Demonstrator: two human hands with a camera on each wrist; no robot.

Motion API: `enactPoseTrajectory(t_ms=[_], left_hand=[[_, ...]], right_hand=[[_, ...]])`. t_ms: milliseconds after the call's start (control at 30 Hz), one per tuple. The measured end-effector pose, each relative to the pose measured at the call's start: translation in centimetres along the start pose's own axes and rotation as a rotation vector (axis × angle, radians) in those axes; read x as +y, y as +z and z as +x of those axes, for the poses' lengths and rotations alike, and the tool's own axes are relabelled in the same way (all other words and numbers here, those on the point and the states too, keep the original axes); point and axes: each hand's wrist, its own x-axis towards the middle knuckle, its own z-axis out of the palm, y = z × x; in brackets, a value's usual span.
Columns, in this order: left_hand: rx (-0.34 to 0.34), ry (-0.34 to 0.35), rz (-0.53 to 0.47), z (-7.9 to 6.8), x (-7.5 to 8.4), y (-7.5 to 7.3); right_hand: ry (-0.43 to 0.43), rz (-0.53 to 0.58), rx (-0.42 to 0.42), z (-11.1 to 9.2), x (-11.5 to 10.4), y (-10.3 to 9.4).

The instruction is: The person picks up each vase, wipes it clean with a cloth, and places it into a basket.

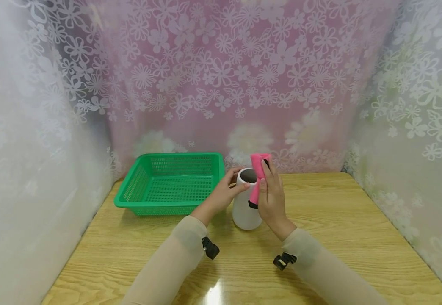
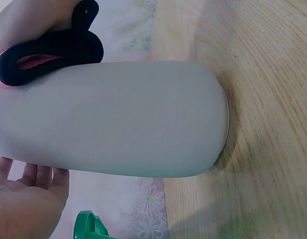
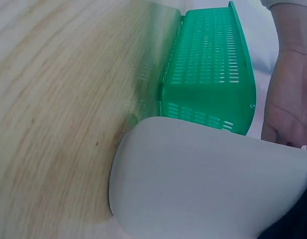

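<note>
A tall white vase-like container (image 1: 245, 214) with a round open top stands upright on the wooden table. My left hand (image 1: 222, 192) grips it near the rim, thumb on the near side and fingers round the far left. Against its right side, my right hand (image 1: 273, 199) holds a folded pink cloth (image 1: 258, 169) with black edging. In the left wrist view the cloth's black edge (image 2: 69, 50) touches the container's smooth wall (image 2: 128, 119). The right wrist view shows the container's lower end (image 3: 188, 179) on the tabletop; the right hand's fingers are out of sight there.
A green perforated plastic basket (image 1: 169, 204) sits on the table just left of the container, close to the left forearm. The wooden table (image 1: 343, 237) extends to the right and front. Floral curtains (image 1: 221, 76) hang behind and at both sides.
</note>
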Motion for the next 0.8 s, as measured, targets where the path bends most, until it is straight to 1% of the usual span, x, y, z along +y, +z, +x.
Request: enactPoseTrajectory(t_ms=[267,567,600,800], left_hand=[[0.0,0.0,-0.005,0.01,-0.09,0.01],[0.003,0.001,-0.012,0.09,-0.11,0.08],[-0.002,-0.005,-0.016,-0.11,0.36,0.04],[-0.001,-0.012,-0.015,-0.26,0.43,0.06]], right_hand=[[0.064,0.075,-0.001,-0.28,0.18,-0.06],[0.111,0.113,-0.007,-0.34,0.24,-0.35],[0.117,0.118,-0.009,-0.36,0.25,-0.37],[0.17,0.167,-0.023,-0.56,0.76,-0.31]])
